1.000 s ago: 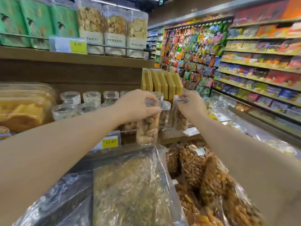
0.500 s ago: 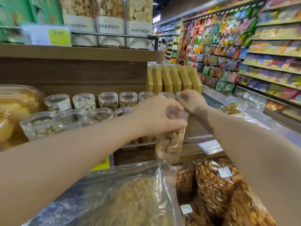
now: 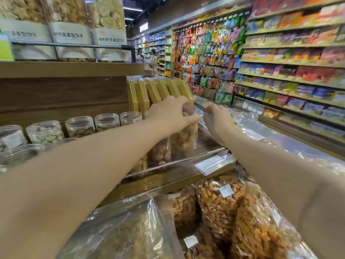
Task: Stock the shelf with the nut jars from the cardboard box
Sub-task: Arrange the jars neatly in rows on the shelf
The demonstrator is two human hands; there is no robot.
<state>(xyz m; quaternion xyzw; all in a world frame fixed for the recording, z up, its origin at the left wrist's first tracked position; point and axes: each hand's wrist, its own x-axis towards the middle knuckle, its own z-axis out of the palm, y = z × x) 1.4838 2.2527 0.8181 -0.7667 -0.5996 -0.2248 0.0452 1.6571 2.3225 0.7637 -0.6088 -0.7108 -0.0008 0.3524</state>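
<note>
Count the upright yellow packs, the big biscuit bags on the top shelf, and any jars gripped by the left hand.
Yellow packs: 6
Biscuit bags: 3
Nut jar gripped by the left hand: 1
Total: 10

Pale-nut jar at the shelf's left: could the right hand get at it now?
Probably not easily: the left hand, gripping a brown-nut jar, and its forearm lie between the right hand and the pale-nut jar.

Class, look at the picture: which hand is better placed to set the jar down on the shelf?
Left. The left hand grips the jar by its top, upright at the end of the row on the shelf. The right hand is beside the jar, not around it.
</note>
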